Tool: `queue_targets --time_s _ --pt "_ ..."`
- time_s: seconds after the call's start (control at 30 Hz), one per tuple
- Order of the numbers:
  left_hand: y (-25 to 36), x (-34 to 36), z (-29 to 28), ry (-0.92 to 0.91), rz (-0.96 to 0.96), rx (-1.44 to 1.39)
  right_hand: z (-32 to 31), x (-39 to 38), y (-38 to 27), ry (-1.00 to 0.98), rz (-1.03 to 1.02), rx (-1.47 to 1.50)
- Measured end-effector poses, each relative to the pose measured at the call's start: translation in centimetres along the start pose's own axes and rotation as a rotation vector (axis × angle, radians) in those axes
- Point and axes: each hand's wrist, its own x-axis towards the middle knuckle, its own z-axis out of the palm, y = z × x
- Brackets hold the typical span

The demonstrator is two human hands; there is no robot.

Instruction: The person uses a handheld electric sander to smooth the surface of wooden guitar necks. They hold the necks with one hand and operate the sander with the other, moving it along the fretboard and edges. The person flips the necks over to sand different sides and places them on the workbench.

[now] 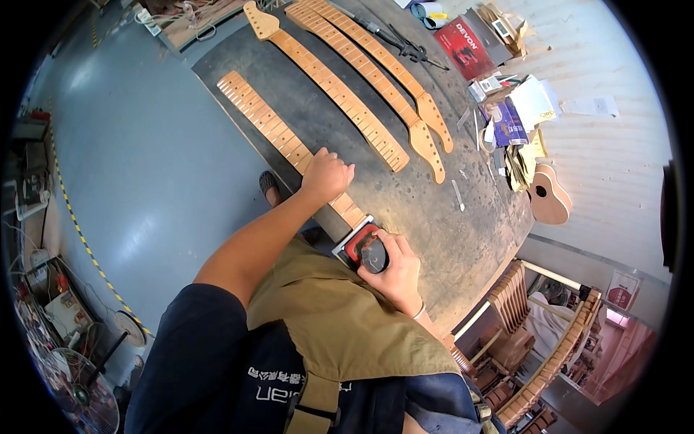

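Note:
A pale wooden guitar neck [264, 120] with frets lies along the near edge of a dark worn workbench [434, 217]. My left hand [327, 176] presses down on the neck's middle, fingers closed over it. My right hand [396, 271] grips a red and black hand-held power sander [361, 247] that sits on the near end of the same neck. Three more guitar necks with headstocks [340, 90] [369, 69] [405, 69] lie side by side further back on the bench.
Boxes, papers and small packages [510, 108] crowd the bench's right side, with a small guitar body [547, 194] at its edge. Stacked wooden parts [513, 304] sit below right. Grey floor with yellow-black tape [79, 231] and fans [79, 390] lies left.

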Motion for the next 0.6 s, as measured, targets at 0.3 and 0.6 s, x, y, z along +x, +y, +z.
queue_targets --time_s 0.3,0.6 --pt "-0.1 0.0 0.3 0.017 0.013 0.03 -0.7 0.5 1.5 0.01 -0.077 0.058" --pt "0.0 0.1 0.2 -0.016 0.011 0.042 -1.6 2.1 1.8 -0.056 -0.083 -0.022"
